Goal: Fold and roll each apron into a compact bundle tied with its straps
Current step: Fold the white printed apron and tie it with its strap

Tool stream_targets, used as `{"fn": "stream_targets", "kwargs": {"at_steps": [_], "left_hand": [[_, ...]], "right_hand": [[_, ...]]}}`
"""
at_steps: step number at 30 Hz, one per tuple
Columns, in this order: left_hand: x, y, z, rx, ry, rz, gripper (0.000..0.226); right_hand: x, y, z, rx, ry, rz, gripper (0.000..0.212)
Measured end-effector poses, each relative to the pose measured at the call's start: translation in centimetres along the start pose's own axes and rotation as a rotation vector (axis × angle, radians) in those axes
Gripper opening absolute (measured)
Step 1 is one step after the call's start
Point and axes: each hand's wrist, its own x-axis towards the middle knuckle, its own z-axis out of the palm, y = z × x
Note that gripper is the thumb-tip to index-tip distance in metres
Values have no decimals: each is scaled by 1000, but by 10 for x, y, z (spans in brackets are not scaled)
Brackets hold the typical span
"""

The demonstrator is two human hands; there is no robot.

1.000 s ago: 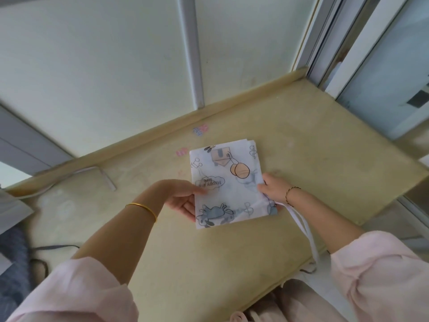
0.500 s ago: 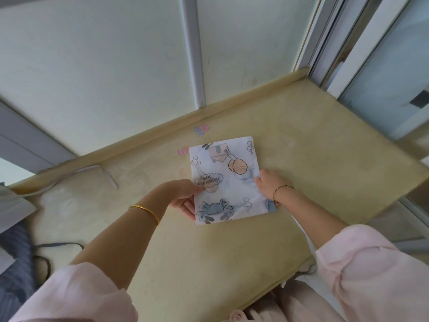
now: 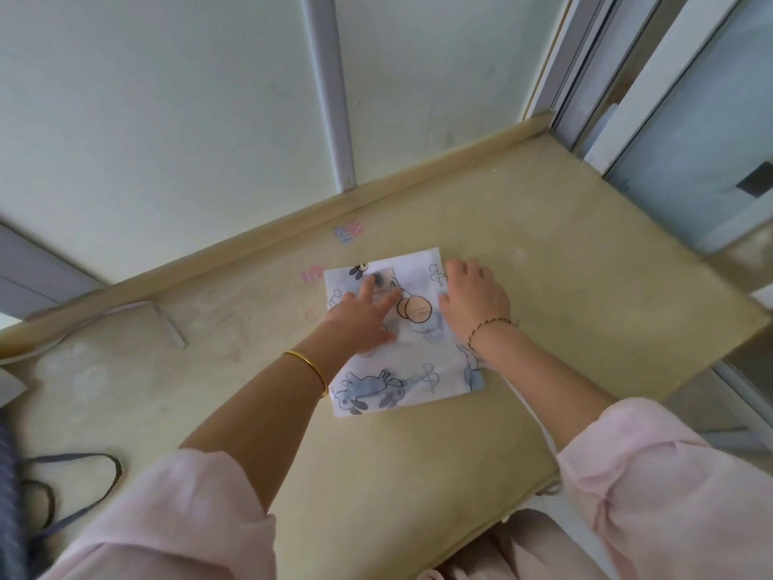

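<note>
**One head camera, looking forward and down on the table**

There is a single view, from a wide-angle camera worn on the person's head. It faces forward and steeply down, so the table (image 3: 418, 454) fills the middle and lower part of the picture and the pale wall (image 3: 167, 119) behind it takes the upper part. The camera is near to the work: both forearms enter from the bottom corners, the pink sleeves (image 3: 175, 525) look large at the lower edge, and the left hand (image 3: 362, 316) and the right hand (image 3: 474, 301) lie just above the centre. The wide lens makes the table's back edge run slanted, and the metal frame (image 3: 594, 77) at the right leans outward
</note>
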Motion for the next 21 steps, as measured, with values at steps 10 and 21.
{"fn": "stream_targets", "kwargs": {"at_steps": [10, 21], "left_hand": [[21, -27, -18, -168, 223, -70, 56], [54, -47, -26, -227, 113, -288, 50]], "right_hand": [[90, -20, 3, -205, -331, -313, 50], [122, -29, -2, -145, -643, -290, 50]]}}
